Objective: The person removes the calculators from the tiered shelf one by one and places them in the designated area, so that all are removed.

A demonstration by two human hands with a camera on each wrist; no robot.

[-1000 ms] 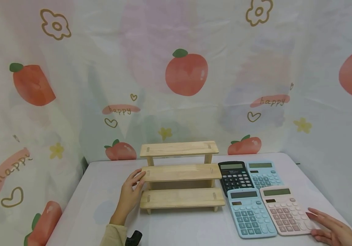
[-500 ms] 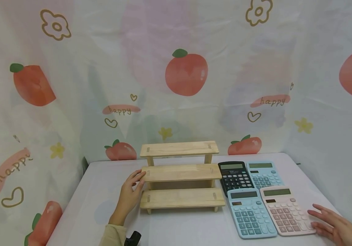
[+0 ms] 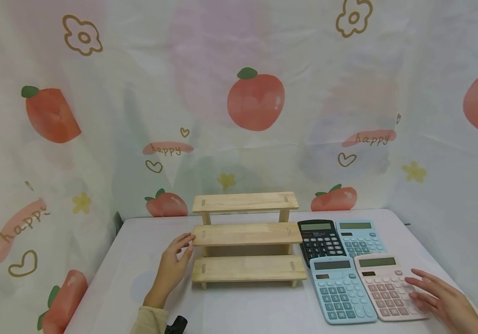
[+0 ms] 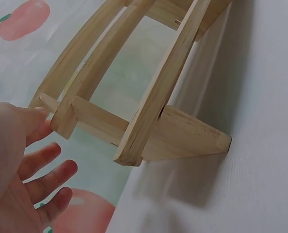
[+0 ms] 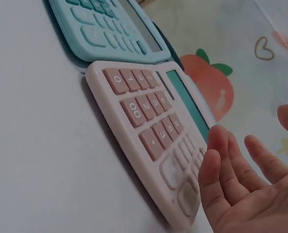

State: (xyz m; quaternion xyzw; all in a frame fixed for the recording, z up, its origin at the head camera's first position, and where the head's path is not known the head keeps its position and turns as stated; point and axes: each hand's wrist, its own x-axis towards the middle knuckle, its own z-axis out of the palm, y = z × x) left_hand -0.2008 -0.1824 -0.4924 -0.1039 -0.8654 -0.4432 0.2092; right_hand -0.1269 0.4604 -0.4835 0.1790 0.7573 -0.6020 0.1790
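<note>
A three-tier wooden display stand (image 3: 247, 235) is upright on the white table. My left hand (image 3: 172, 264) is at the left end of its middle shelf, fingertips at the edge. In the left wrist view the fingers of that hand (image 4: 18, 170) are loosely spread, and contact is hard to tell. My right hand (image 3: 439, 297) hovers by the right side of a pink calculator (image 3: 389, 285), fingers extended, holding nothing. In the right wrist view its fingertips overlap the calculator's edge. A blue calculator (image 3: 341, 292) lies flat beside the pink one.
Behind those two lie a black calculator (image 3: 321, 241) and another blue calculator (image 3: 360, 236), all right of the stand. A fruit-printed curtain (image 3: 255, 167) encloses the back and sides of the table (image 3: 239, 311). A small black object (image 3: 176, 324) shows near my left sleeve.
My right hand has shifted left, its fingers now over the pink calculator's right edge. My left hand has drawn slightly left at the stand. The head view has shifted a little.
</note>
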